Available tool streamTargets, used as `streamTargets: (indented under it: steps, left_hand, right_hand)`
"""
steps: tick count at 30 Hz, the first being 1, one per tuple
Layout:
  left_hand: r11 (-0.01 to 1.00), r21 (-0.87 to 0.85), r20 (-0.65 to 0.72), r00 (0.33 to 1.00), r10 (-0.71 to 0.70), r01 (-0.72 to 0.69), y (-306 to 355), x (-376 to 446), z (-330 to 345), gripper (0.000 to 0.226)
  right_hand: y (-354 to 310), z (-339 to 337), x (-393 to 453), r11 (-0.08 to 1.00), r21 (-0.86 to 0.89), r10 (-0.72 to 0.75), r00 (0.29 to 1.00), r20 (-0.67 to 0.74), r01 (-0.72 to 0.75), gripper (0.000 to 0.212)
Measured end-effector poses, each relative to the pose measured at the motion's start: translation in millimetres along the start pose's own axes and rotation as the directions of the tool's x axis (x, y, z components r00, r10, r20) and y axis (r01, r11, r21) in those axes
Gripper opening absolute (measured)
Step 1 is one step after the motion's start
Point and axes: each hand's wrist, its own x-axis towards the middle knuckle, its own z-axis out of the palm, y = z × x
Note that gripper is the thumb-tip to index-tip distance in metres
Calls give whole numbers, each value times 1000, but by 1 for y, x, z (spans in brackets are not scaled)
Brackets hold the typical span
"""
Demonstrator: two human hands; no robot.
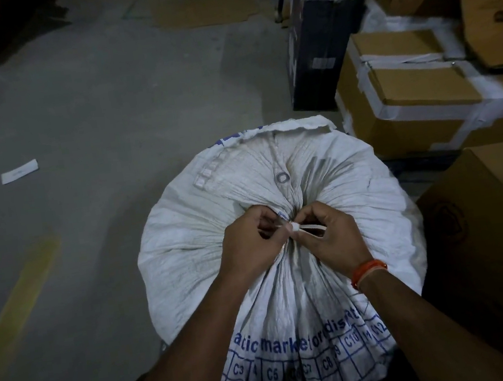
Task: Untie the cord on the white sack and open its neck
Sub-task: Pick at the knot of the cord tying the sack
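Note:
A full white woven sack [186,238] with blue printing stands on the floor in front of me, its neck gathered tight at the middle. A white cord [312,229] is tied round that bunched neck. My left hand [251,245] pinches the cord at the knot from the left. From the right, my right hand [331,237] pinches the knot, with a loop of cord lying across its fingers. Both hands meet at the knot and hide most of it. A metal eyelet [282,177] shows in the fabric just beyond.
Taped cardboard boxes [418,96] are stacked at the right, with a dark box [319,35] behind them and a large brown carton [492,237] close beside the sack. A white paper slip [19,171] lies on the grey concrete floor [88,116] at the left.

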Motion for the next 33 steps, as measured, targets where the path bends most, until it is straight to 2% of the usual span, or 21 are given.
streamTargets:
  steps: [4,10,14,16,18,20,21,23,25,27,30,33]
  left_hand:
    - [998,6,39,998,55,-55,1,0,-6,26]
    - [984,50,68,983,169,-172,3,-2,-3,24]
    - [988,20,32,987,155,-155,0,1,-5,23]
    - [987,14,29,987,159,-159,-1,1,-4,25]
    - [977,50,40,978,206,-208,-3,0,-2,29]
    - [955,114,42,961,272,-275,-6,-1,1,36]
    - [941,146,37,952,304,-306,-8,0,2,40]
    - [913,198,34,934,357,-356,-12,0,3,45]
    - [903,216,42,927,372,-372,-14,1,3,48]
    - [908,214,36,932,362,-361,-17,2,3,50]
    - [938,173,14,953,304,-301,-20,3,5,49]
    - [973,78,-21,975,221,-219,-20,3,7,47]
  right_hand:
    - [2,-4,0,974,-200,-107,994,-10,103,24]
    - [0,-15,-8,954,-266,-139,990,17,138,23]
    - [-1,-34,-15,934,-250,-210,959,192,255,20]
    - [-2,-41,-21,913,-290,-197,934,300,286,16]
    - [-2,-41,-25,902,-312,-191,924,331,298,23]
    - [-6,-38,-25,926,-283,-182,951,249,251,39]
    - [-9,-35,-23,934,-281,-176,968,181,222,41]
    - [-10,-30,-18,930,-322,-171,984,55,179,27]
    - [-10,-24,-15,940,-321,-125,992,-10,115,12]
    - [-7,-18,-14,944,-318,-110,993,-42,91,17]
    - [-4,-11,-9,921,-373,-138,989,-55,108,5]
    - [-2,-6,-6,935,-342,-128,988,-89,90,5]
